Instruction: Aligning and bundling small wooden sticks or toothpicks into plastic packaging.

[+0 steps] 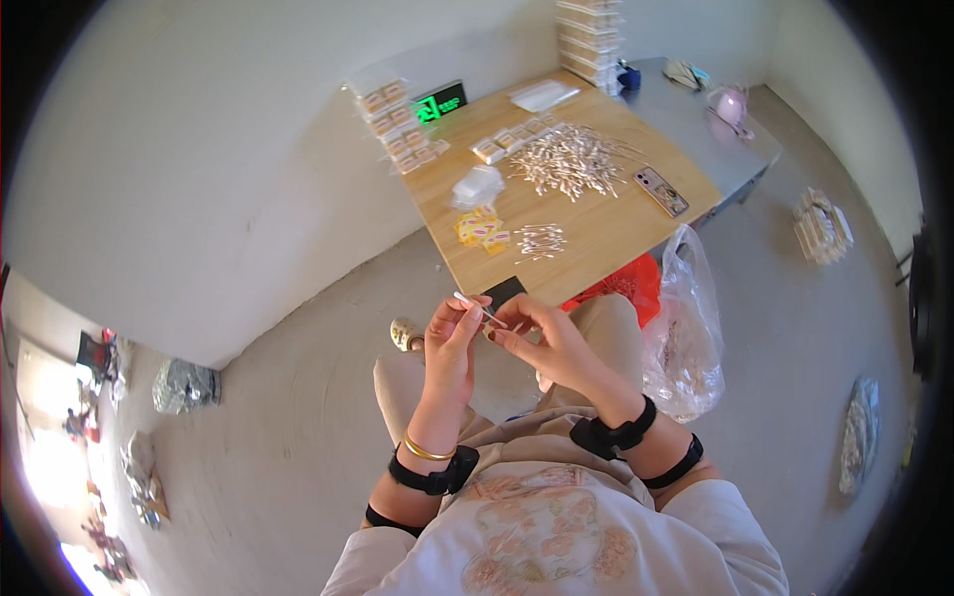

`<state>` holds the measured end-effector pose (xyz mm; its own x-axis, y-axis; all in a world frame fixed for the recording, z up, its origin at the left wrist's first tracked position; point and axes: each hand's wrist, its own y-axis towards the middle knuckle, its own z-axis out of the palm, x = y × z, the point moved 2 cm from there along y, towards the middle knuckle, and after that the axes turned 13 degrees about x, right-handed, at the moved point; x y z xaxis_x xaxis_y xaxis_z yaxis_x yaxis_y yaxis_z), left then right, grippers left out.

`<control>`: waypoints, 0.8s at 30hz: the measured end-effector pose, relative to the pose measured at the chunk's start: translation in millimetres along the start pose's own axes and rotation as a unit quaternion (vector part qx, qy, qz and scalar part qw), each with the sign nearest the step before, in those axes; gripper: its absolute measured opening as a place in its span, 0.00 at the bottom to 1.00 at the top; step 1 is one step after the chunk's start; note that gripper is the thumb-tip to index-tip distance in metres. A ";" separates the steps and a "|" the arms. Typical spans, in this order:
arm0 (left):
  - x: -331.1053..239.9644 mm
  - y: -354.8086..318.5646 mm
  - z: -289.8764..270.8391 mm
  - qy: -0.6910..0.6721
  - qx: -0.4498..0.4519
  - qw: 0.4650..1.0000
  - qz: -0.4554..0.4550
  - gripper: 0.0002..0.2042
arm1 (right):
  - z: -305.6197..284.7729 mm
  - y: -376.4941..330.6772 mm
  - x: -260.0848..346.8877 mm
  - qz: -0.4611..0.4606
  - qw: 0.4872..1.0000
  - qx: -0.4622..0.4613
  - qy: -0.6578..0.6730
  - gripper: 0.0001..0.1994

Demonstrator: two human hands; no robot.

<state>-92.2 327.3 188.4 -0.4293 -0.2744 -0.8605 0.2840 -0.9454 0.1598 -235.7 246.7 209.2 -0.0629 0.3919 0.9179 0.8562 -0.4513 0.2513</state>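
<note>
Above my lap, just off the table's near edge, I hold a cotton swab (481,309) slantwise between both hands. My left hand (452,336) pinches it near its upper white tip. At the lower end my right hand (542,343) closes thumb and forefinger; whether more than one swab is there, I cannot tell. On the wooden table (596,248) beyond, a small group of swabs (542,241) lies nearest me. Behind it spreads a large heap of loose swabs (566,159). Yellow printed cards (481,228) and clear plastic bags (479,187) lie to the left.
Stacks of packed swabs (397,124) stand at the table's back left and back corner. A phone (661,192) lies near the right edge. A red bag (626,288) and a clear plastic bag (686,338) hang beside my right knee. A grey table (696,129) adjoins behind.
</note>
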 end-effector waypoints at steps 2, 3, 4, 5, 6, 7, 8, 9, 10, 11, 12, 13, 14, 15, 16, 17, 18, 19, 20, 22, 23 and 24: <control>24.3 0.9 -4.4 -0.033 -0.024 0.999 -0.032 0.02 | 6.0 -3.6 -33.3 0.125 0.985 0.027 0.112 0.10; 37.0 2.0 -6.3 -0.032 -0.029 0.998 -0.050 0.02 | 4.6 -5.9 -45.3 0.131 0.984 0.021 0.115 0.10; 49.5 2.7 -11.5 -0.031 -0.037 0.997 -0.068 0.02 | 1.7 -8.6 -58.9 0.139 0.979 0.015 0.150 0.09; 61.9 4.0 -18.2 -0.033 -0.034 0.996 -0.077 0.02 | -2.6 -11.8 -72.7 0.146 0.972 0.007 0.183 0.09; 75.6 4.7 -25.8 0.012 -0.031 0.992 -0.123 0.02 | -5.4 -16.6 -92.4 0.152 0.971 0.000 0.186 0.09; 88.6 8.3 -32.6 0.057 -0.026 0.983 -0.170 0.03 | -9.3 -21.9 -115.3 0.150 0.969 -0.023 0.193 0.09; 96.2 11.5 -36.3 0.075 -0.012 0.978 -0.192 0.04 | -11.6 -23.4 -125.4 0.148 0.967 -0.044 0.202 0.09; 104.3 16.2 -39.9 0.073 -0.009 0.977 -0.202 0.04 | -12.8 -25.4 -135.3 0.156 0.965 -0.050 0.206 0.09; 110.3 20.4 -41.7 0.076 -0.018 0.974 -0.211 0.04 | -14.4 -25.2 -139.1 0.172 0.965 -0.044 0.194 0.08; 116.3 25.0 -43.6 0.080 -0.027 0.972 -0.220 0.04 | -16.3 -24.5 -143.2 0.188 0.965 -0.037 0.182 0.08; 122.4 31.4 -45.9 0.078 -0.027 0.970 -0.229 0.04 | -17.4 -21.8 -147.5 0.196 0.962 -0.041 0.186 0.08; 127.4 40.7 -46.4 0.081 -0.012 0.971 -0.225 0.04 | -18.3 -17.8 -151.8 0.207 0.963 -0.049 0.167 0.08; 132.1 49.9 -47.1 0.085 0.002 0.972 -0.219 0.04 | -20.0 -14.4 -156.8 0.218 0.963 -0.056 0.148 0.08; 136.9 57.5 -48.0 0.083 0.000 0.971 -0.226 0.04 | -21.2 -12.2 -168.4 0.225 0.961 -0.057 0.152 0.08; 141.2 66.7 -47.1 0.105 -0.001 0.964 -0.243 0.05 | -25.8 -8.4 -180.9 0.246 0.951 -0.079 0.168 0.07; 145.3 76.4 -47.3 0.128 -0.002 0.957 -0.260 0.07 | -31.5 -6.4 -192.8 0.267 0.941 -0.102 0.183 0.06; 152.3 86.8 -52.8 0.125 -0.003 0.956 -0.265 0.07 | -39.5 -5.5 -203.7 0.273 0.939 -0.102 0.184 0.06; 158.5 97.2 -65.3 0.234 0.005 0.940 -0.250 0.09 | -51.9 1.4 -206.6 0.265 0.955 -0.114 0.067 0.05; 161.2 106.6 -73.8 0.341 0.013 0.911 -0.231 0.11 | -61.5 7.2 -210.8 0.253 0.958 -0.122 -0.051 0.04; 166.5 125.6 -88.0 0.447 0.031 0.874 -0.188 0.13 | -74.4 15.4 -224.3 0.237 0.952 -0.130 -0.145 0.03; 167.6 136.0 -91.5 0.548 0.053 0.823 -0.136 0.14 | -80.0 19.4 -229.3 0.212 0.937 -0.140 -0.241 0.03; 171.4 144.6 -94.3 0.580 0.059 0.803 -0.125 0.13 | -83.6 23.3 -236.8 0.216 0.936 -0.137 -0.240 0.03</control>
<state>-43.9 160.2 18.4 0.6467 0.2101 -0.7333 0.2007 -0.9743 -0.1021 -243.6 76.4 23.3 0.5533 0.4102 0.7250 0.5809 -0.8138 0.0170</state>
